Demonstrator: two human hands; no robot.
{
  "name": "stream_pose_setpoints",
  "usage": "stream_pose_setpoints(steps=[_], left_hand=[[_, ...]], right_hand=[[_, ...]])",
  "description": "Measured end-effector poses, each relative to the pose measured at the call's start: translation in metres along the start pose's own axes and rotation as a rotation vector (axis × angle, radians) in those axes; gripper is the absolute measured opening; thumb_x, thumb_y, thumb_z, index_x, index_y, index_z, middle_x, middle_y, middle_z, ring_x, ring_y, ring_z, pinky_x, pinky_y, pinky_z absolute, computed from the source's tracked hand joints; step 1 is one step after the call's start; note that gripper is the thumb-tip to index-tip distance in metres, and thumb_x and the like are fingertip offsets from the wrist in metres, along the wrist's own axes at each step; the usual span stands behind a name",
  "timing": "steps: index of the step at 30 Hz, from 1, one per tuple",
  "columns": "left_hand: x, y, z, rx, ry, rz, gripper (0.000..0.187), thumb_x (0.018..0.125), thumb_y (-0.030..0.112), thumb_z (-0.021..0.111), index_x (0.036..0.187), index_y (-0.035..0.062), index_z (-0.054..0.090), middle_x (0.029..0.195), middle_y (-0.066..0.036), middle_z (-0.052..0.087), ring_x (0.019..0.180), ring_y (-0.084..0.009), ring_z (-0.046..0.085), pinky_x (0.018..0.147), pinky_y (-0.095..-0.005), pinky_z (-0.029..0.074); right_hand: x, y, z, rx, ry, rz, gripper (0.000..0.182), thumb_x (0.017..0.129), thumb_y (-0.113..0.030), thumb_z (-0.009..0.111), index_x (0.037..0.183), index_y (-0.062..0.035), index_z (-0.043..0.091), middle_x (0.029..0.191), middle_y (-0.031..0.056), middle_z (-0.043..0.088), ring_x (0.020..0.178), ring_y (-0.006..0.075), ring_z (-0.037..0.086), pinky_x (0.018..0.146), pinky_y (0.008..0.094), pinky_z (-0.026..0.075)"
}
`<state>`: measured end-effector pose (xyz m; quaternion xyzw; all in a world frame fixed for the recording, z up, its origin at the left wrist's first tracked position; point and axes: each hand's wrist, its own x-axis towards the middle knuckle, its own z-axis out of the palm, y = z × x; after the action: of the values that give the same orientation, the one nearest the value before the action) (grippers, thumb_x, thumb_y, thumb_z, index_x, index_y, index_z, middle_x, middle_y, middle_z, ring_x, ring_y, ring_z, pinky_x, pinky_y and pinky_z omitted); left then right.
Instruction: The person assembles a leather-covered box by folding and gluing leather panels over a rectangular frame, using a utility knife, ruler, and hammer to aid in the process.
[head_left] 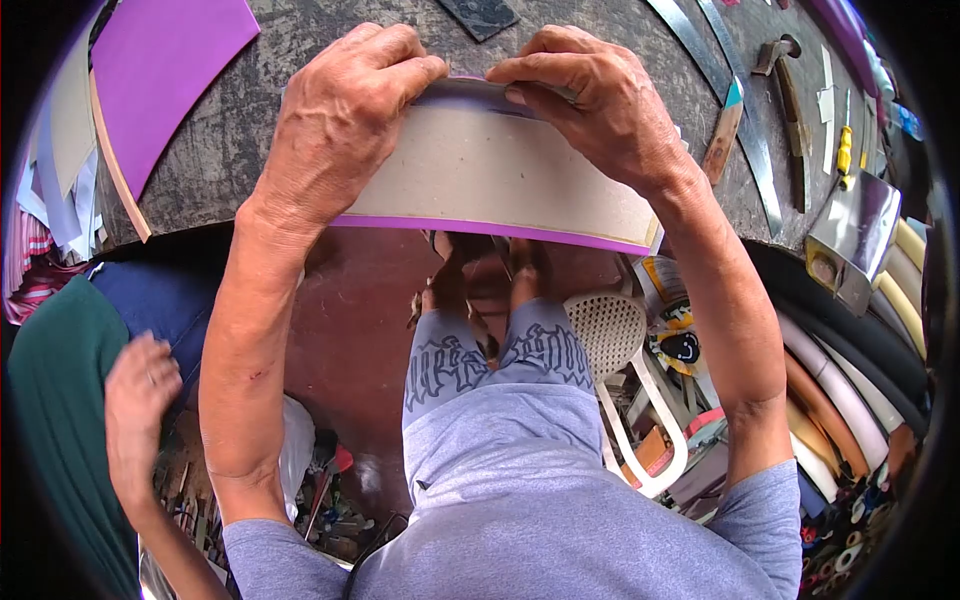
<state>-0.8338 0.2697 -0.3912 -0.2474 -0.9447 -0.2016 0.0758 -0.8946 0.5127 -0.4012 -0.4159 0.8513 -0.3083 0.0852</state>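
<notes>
A beige board [500, 165] with purple edging lies across the near edge of the dark worktable, its near side reaching past the table. My left hand [345, 115] pinches the far edge of this board from the left, thumb and fingers pressed together. Opposite it, my right hand [600, 100] grips the same far edge, with thumb and forefinger closed on it. Between the two hands runs a shiny, dark purplish strip [475, 97] along that edge. My fingers cover parts of the strip.
On the worktable [235, 130] lie a purple sheet [165, 75], metal strips [690, 45], a wooden-handled blade [722, 145], a hammer [790, 110] and a yellow-handled tool [846, 150]. A white chair [607, 330] stands below. At left is another person's hand [142, 395]; rolls [820, 400] fill the right.
</notes>
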Motion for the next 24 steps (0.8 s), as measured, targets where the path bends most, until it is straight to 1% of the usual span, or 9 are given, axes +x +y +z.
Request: stream_pose_setpoints(steps=[5, 8, 11, 16, 18, 19, 22, 23, 24], left_hand=[[-0.002, 0.002, 0.001, 0.042, 0.009, 0.021, 0.024, 0.082, 0.002, 0.073, 0.106, 0.0052, 0.075, 0.094, -0.006, 0.067, 0.089, -0.0225, 0.067, 0.079, -0.0338, 0.059], [-0.003, 0.005, 0.0, 0.076, 0.012, 0.035, 0.025, 0.081, 0.002, 0.073, 0.105, 0.0055, 0.075, 0.094, -0.005, 0.067, 0.089, -0.0223, 0.067, 0.079, -0.0339, 0.059], [-0.004, 0.006, 0.0, 0.11, 0.019, 0.051, 0.028, 0.079, 0.002, 0.073, 0.106, 0.006, 0.075, 0.094, -0.006, 0.067, 0.09, -0.0225, 0.067, 0.079, -0.0344, 0.058], [-0.007, 0.011, 0.001, 0.171, 0.022, 0.074, 0.033, 0.076, 0.003, 0.069, 0.108, 0.0059, 0.076, 0.095, -0.005, 0.067, 0.093, -0.0234, 0.067, 0.083, -0.0361, 0.057], [-0.008, 0.014, 0.001, 0.194, 0.019, 0.082, 0.035, 0.077, 0.006, 0.067, 0.112, 0.0044, 0.074, 0.099, -0.006, 0.068, 0.098, -0.0244, 0.066, 0.088, -0.0382, 0.055], [-0.01, 0.016, 0.001, 0.206, 0.018, 0.087, 0.036, 0.078, 0.007, 0.066, 0.113, 0.0036, 0.074, 0.102, -0.007, 0.068, 0.1, -0.0249, 0.066, 0.091, -0.0393, 0.054], [-0.019, 0.03, 0.005, 0.308, 0.009, 0.045, 0.034, 0.082, 0.011, 0.066, 0.113, -0.0009, 0.073, 0.108, -0.008, 0.068, 0.106, -0.0223, 0.064, 0.099, -0.0404, 0.049], [-0.029, 0.035, 0.009, 0.349, -0.048, -0.009, 0.044, 0.085, 0.014, 0.064, 0.126, -0.0015, 0.067, 0.122, -0.011, 0.064, 0.118, -0.0242, 0.059, 0.11, -0.0452, 0.042], [-0.034, 0.038, 0.012, 0.327, -0.059, -0.056, 0.046, 0.086, 0.015, 0.063, 0.13, -0.0012, 0.065, 0.127, -0.011, 0.062, 0.122, -0.0248, 0.056, 0.112, -0.0465, 0.04]], right_hand=[[-0.001, 0.0, 0.001, -0.008, 0.014, -0.049, 0.018, 0.091, -0.013, 0.071, 0.108, -0.0114, 0.077, 0.096, 0.0075, 0.068, 0.089, 0.0267, 0.07, 0.078, 0.0374, 0.057], [-0.001, -0.003, -0.001, -0.096, 0.0, -0.097, 0.019, 0.091, -0.011, 0.07, 0.109, -0.0106, 0.077, 0.1, 0.008, 0.068, 0.093, 0.0277, 0.068, 0.081, 0.0382, 0.056], [-0.003, -0.001, 0.004, -0.062, 0.031, -0.128, 0.021, 0.084, -0.009, 0.068, 0.104, -0.0064, 0.075, 0.094, 0.0081, 0.066, 0.096, 0.0275, 0.066, 0.089, 0.0392, 0.054], [-0.008, -0.005, 0.004, -0.233, 0.019, -0.207, 0.031, 0.081, -0.01, 0.065, 0.11, -0.0052, 0.073, 0.1, 0.0078, 0.063, 0.101, 0.0259, 0.063, 0.09, 0.0383, 0.052], [-0.009, -0.008, 0.001, -0.258, 0.008, -0.25, 0.033, 0.082, -0.012, 0.064, 0.112, -0.0035, 0.071, 0.1, 0.0079, 0.061, 0.1, 0.0248, 0.061, 0.089, 0.0375, 0.051], [-0.011, -0.007, 0.003, -0.312, 0.018, -0.302, 0.038, 0.082, -0.016, 0.063, 0.115, 0.0006, 0.069, 0.101, 0.007, 0.059, 0.098, 0.0224, 0.059, 0.087, 0.0351, 0.049], [-0.019, -0.02, 0.004, -0.465, -0.006, -0.271, 0.043, 0.081, -0.018, 0.064, 0.118, 0.0028, 0.067, 0.104, 0.006, 0.058, 0.098, 0.021, 0.058, 0.085, 0.0338, 0.048], [-0.021, -0.023, 0.002, -0.477, -0.032, -0.254, 0.049, 0.081, -0.019, 0.064, 0.124, 0.004, 0.064, 0.107, 0.0063, 0.057, 0.1, 0.0209, 0.057, 0.086, 0.0338, 0.047], [-0.023, -0.023, 0.002, -0.47, -0.026, -0.248, 0.05, 0.081, -0.019, 0.063, 0.126, 0.004, 0.064, 0.107, 0.0067, 0.057, 0.101, 0.0211, 0.057, 0.087, 0.0341, 0.047]])
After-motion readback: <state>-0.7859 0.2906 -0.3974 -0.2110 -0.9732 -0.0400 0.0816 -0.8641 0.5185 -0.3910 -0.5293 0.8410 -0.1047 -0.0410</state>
